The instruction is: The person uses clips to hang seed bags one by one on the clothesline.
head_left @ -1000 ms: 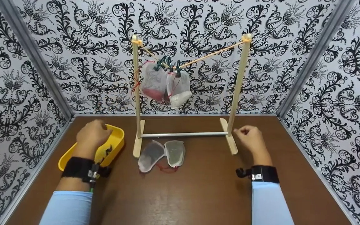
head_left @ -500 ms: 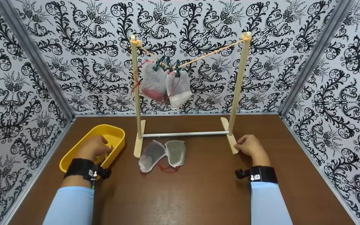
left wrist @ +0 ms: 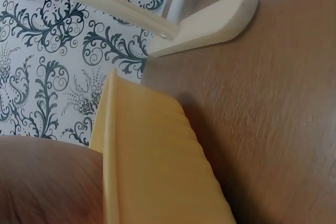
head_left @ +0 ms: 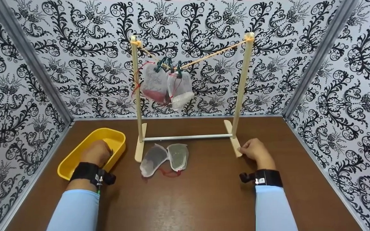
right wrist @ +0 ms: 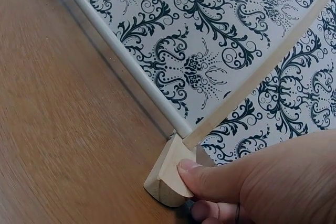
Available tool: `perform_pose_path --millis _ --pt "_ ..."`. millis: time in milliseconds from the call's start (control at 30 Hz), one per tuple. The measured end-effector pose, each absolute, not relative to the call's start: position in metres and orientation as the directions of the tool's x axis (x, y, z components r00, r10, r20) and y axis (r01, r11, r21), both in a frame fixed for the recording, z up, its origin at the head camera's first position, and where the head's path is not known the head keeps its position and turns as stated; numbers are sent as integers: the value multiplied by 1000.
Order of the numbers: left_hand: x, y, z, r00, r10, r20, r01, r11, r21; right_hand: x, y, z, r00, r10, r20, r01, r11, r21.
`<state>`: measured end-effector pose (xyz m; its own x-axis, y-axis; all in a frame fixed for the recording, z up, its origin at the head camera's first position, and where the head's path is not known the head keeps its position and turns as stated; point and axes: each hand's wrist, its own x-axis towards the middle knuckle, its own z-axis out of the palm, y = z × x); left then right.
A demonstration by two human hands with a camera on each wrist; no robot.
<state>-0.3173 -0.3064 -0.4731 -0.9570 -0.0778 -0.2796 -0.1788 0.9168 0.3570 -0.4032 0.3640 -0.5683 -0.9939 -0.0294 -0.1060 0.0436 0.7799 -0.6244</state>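
Observation:
My left hand [head_left: 96, 152] reaches down into the yellow tray [head_left: 63, 175]; its fingers are mostly hidden, and whether they grip anything does not show. The tray's side [left wrist: 152, 156] fills much of the left wrist view. My right hand [head_left: 255, 150] pinches the front end of the wooden stand's right foot [right wrist: 170, 169], thumb on top and fingers curled beside it. From the stand's orange string [head_left: 217, 55], green clips [head_left: 179, 69] hold mesh bags: one with pink contents [head_left: 154, 83], one with white contents [head_left: 181, 89].
On the brown table [head_left: 204, 199], in front of the stand's white crossbar [head_left: 188, 137], lie two mesh bags, one with dark contents [head_left: 154, 158] and one with greenish contents [head_left: 178, 156]. Patterned walls [head_left: 204, 19] enclose the back and sides.
My left hand has lowered from above the tray into it, covering the dark items seen there earlier. My right hand has come down from beside the right post to the stand's foot.

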Motion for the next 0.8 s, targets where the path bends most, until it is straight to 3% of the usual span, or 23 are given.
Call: perform_pose_path --millis 133,267,467,800 --pt "-320 -306 -472 -960 -85 -268 -173 929 327 -403 362 -569 -996 -10 -90 47 786 -617" --pt "-323 -310 -476 -967 -110 -228 -192 908 374 -380 349 -542 -995 -14 -95 50 772 -634" --pt "-325 -311 -476 -989 -149 -4 -132 861 490 -364 341 -523 -996 -72 -58 -15 749 -662" --pt "-316 -246 -441 -926 -284 249 -81 794 602 -385 353 -548 -993 -42 -107 37 763 -645"
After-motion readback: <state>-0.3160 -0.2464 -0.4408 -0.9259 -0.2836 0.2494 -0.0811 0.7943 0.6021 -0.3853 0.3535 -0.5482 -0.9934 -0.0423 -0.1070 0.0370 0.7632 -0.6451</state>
